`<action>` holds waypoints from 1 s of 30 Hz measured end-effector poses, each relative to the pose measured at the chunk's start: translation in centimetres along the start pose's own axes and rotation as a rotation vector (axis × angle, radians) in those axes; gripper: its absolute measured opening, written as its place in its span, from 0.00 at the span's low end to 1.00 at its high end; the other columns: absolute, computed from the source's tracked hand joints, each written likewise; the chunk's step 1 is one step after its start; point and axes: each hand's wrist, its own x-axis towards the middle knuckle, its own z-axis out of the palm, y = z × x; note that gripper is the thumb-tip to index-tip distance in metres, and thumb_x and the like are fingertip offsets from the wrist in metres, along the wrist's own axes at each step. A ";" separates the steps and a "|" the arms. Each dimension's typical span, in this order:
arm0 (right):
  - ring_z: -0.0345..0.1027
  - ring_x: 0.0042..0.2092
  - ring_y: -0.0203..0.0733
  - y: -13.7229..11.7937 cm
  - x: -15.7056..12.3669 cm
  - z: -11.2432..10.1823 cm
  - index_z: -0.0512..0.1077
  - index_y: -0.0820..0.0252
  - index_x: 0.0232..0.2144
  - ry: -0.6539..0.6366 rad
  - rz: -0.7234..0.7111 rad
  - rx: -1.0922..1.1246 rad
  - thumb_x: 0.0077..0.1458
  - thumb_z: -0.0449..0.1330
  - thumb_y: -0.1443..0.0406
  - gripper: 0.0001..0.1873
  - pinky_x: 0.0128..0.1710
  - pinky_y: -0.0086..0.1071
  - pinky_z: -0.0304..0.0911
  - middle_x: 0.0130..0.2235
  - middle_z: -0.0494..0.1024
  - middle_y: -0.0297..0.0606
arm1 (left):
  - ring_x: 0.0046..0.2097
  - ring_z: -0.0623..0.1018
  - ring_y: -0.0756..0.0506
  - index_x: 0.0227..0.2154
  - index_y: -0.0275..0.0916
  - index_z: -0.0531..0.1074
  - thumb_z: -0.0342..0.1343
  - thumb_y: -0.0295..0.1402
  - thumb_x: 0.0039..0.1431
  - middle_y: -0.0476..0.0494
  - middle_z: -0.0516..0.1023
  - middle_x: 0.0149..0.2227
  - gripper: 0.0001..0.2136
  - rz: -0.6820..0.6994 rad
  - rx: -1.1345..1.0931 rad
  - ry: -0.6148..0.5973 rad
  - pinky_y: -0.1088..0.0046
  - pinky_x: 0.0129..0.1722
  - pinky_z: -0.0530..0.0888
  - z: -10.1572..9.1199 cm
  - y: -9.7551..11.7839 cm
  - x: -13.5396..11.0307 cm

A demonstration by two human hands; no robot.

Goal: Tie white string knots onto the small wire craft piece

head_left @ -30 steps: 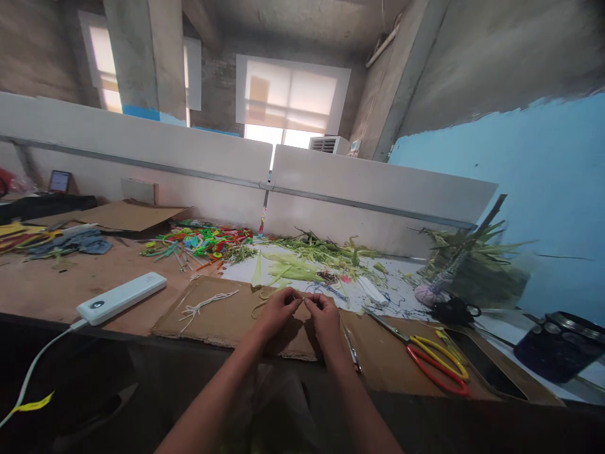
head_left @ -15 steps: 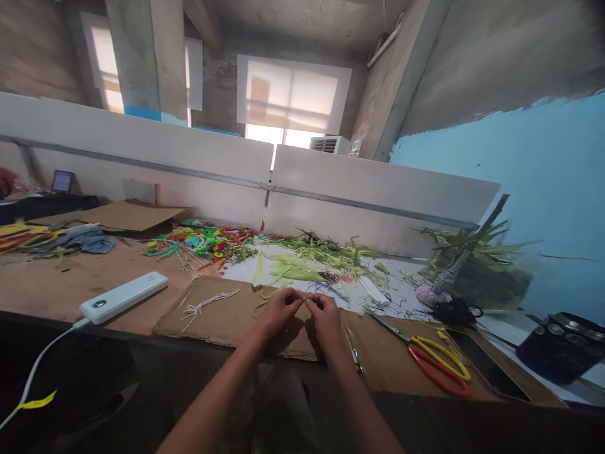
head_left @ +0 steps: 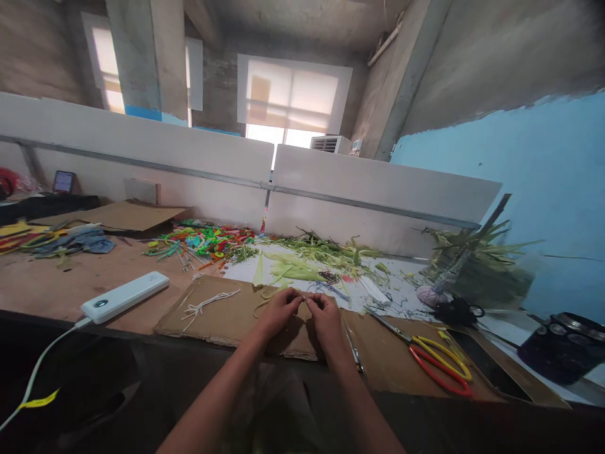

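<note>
My left hand (head_left: 282, 307) and my right hand (head_left: 325, 310) meet over a cardboard sheet (head_left: 217, 323), fingertips pinched close together. Between them is something small that I cannot make out. A pale looped strip (head_left: 261, 308) lies beside my left hand, partly hidden by it. White strings (head_left: 208, 304) lie on the cardboard further left. Close by my right wrist rests a thin metal tool (head_left: 353, 347). Behind my hands, pale green corn husks (head_left: 290, 268) are spread on white paper.
Scissors with red and yellow handles (head_left: 439, 366) lie at right, near a dark phone (head_left: 489, 366) and a dark jar (head_left: 562, 347). A white power bank (head_left: 125, 297) with a cable is at left. Colourful pipe cleaners (head_left: 203, 243) are heaped behind.
My fingertips have shifted very slightly, and a small glint now shows between them. Both hands stay in the same place, and the things on the table have not moved.
</note>
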 end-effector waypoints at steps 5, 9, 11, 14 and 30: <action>0.68 0.33 0.45 0.1 0.0 0.1 0.75 0.59 0.26 -0.007 0.005 0.009 0.47 0.63 0.55 0.13 0.36 0.34 0.62 0.28 0.78 0.36 | 0.29 0.68 0.48 0.28 0.39 0.69 0.54 0.43 0.57 0.52 0.69 0.26 0.12 -0.015 -0.016 0.009 0.73 0.31 0.65 -0.1 0.2 -0.1; 0.68 0.33 0.45 0.2 0.0 0.0 0.75 0.59 0.26 -0.003 0.015 0.014 0.48 0.64 0.54 0.13 0.36 0.35 0.62 0.28 0.78 0.36 | 0.29 0.68 0.48 0.29 0.40 0.69 0.53 0.45 0.58 0.52 0.68 0.25 0.13 -0.029 -0.021 0.022 0.73 0.31 0.65 -0.2 0.3 -0.1; 0.69 0.33 0.46 0.0 -0.1 0.0 0.76 0.59 0.27 -0.005 0.016 0.018 0.48 0.64 0.54 0.13 0.36 0.35 0.62 0.28 0.78 0.37 | 0.29 0.68 0.48 0.29 0.40 0.69 0.54 0.45 0.58 0.52 0.68 0.25 0.13 -0.035 -0.023 0.021 0.73 0.31 0.65 -0.2 0.3 -0.1; 0.70 0.34 0.46 -0.3 -0.2 0.0 0.77 0.59 0.28 -0.016 0.012 0.021 0.48 0.65 0.54 0.14 0.37 0.35 0.63 0.30 0.80 0.38 | 0.29 0.68 0.48 0.29 0.40 0.69 0.54 0.45 0.58 0.52 0.68 0.25 0.13 -0.035 -0.026 0.023 0.73 0.30 0.65 -0.2 0.1 0.0; 0.69 0.33 0.45 -0.4 -0.2 0.1 0.76 0.58 0.26 -0.010 -0.005 0.016 0.47 0.64 0.56 0.11 0.38 0.35 0.62 0.29 0.78 0.36 | 0.28 0.69 0.48 0.29 0.39 0.70 0.56 0.45 0.58 0.52 0.70 0.25 0.13 -0.027 -0.041 -0.001 0.73 0.30 0.65 -0.2 -0.2 -0.1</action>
